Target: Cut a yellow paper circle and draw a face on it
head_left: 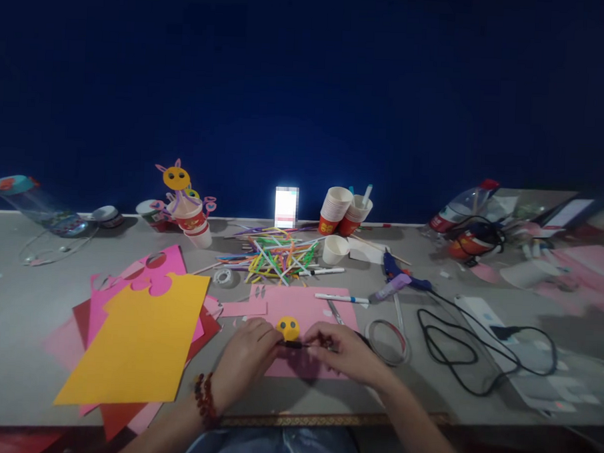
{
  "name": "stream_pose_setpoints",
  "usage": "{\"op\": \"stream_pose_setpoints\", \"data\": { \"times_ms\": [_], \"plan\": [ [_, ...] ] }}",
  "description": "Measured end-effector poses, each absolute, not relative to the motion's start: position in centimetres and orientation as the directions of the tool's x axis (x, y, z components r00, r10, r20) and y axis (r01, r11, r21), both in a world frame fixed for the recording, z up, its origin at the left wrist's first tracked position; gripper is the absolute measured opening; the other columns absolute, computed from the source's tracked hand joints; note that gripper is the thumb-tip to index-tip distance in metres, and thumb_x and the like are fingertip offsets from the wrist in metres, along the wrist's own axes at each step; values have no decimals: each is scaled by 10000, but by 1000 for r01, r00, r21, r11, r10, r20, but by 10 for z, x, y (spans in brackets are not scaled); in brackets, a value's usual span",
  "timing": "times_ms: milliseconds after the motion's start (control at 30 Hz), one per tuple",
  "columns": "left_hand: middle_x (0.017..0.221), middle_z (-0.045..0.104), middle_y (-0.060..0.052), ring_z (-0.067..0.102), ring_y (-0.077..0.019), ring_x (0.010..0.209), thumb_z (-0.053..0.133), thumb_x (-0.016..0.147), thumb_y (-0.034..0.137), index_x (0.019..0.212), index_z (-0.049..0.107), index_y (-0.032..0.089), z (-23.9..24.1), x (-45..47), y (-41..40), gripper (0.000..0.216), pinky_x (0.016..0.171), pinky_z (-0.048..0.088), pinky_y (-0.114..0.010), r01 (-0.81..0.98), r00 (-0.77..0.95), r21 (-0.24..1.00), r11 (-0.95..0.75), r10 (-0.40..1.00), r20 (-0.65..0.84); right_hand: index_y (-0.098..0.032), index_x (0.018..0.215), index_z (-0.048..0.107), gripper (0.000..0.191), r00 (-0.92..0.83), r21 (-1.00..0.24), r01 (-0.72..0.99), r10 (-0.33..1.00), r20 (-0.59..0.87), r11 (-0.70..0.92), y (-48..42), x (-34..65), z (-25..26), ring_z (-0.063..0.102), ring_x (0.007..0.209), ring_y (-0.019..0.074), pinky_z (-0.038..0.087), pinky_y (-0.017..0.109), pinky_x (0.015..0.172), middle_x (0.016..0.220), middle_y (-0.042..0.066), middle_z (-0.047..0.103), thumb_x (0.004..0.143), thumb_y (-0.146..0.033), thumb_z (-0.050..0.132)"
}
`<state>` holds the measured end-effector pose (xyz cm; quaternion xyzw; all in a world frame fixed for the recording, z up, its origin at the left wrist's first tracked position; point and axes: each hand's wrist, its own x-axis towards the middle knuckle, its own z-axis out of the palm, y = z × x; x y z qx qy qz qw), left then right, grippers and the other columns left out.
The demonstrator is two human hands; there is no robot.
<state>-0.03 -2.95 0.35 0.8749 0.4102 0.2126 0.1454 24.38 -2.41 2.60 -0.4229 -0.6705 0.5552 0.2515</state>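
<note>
near the worktop's (21, 348) front edge, the left hand (249, 348) pinches the yellow face (288, 328), probably light, bendable, best held by its rim; the right hand's (344, 350) grip is unclear.

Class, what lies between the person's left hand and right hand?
In the head view, a yellow disc with two dark eyes shows between the left hand and the right hand, over the pink sheet, with a dark object at its lower edge.
</note>
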Motion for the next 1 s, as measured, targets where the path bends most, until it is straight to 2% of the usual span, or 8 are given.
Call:
{"op": "stream_pose_setpoints", "data": {
  "times_ms": [133,267,500,567,667,800,867,1000],
  "plan": [
    [890,690,-46,650,-184,781,407,1012,234,1011,594,203,4,-3,-37,190,678,491,-279,599,500,588,-544,827,257,-172,960,671,351,-507,-943,-200,852,-133,-267,-40,240,6,577,588,118,468,231,525,816,26,667,789,-469,749],
    [863,700,-36,655,-174,730,395,1016,278,977,592,210,7,1,-39,212,638,474,-265,562,470,662,-496,850,239,-189,955,633,485,-329,-799,-521,935,-136,-300,-54,219,-7,528,483,100,392,207,432,722,8,642,721,-594,764],
    [799,696,-58,631,-201,690,422,994,310,962,606,200,-6,12,-43,217,594,416,-265,641,503,649,-411,863,49,-197,718,535,394,-166,-886,-323,942,-293,-333,-50,191,-9,356,376,52,240,154,379,464,-83,492,770,-522,753],
    [772,670,-64,604,-211,691,412,995,357,923,603,200,-7,13,-47,258,589,398,-267,646,498,657,-389,867,24,-189,670,565,353,-126,-921,-290,964,-235,-262,-48,191,-3,357,354,57,229,166,360,443,-75,489,762,-466,764],
    [704,601,-23,530,-172,621,320,1028,423,812,551,208,-4,5,-53,383,566,384,-255,498,495,830,-252,868,-34,-184,589,592,276,63,-955,-287,994,-88,-67,-44,211,18,387,332,71,234,187,331,469,-53,507,742,-328,771],
    [571,454,35,434,-133,501,226,1053,430,672,435,218,4,-16,-52,484,515,385,-248,387,343,922,-33,933,-110,-221,633,536,257,409,-928,-311,911,62,202,-35,263,53,384,358,55,283,165,354,518,-74,516,764,-373,697],
    [679,565,2,538,-152,617,327,1042,400,748,510,207,7,-21,-47,396,610,453,-270,478,357,859,-183,934,0,-218,693,573,193,463,-937,-270,883,77,223,-31,272,58,444,372,68,313,165,358,526,-61,569,757,-307,731],
    [1083,706,-86,635,-229,990,459,1008,303,977,628,199,5,-14,-36,201,862,517,-370,538,598,570,-620,758,260,-190,930,649,254,14,-974,-212,996,-88,-83,-25,242,33,636,586,159,456,218,430,721,42,697,864,-435,654]
  ]
}}
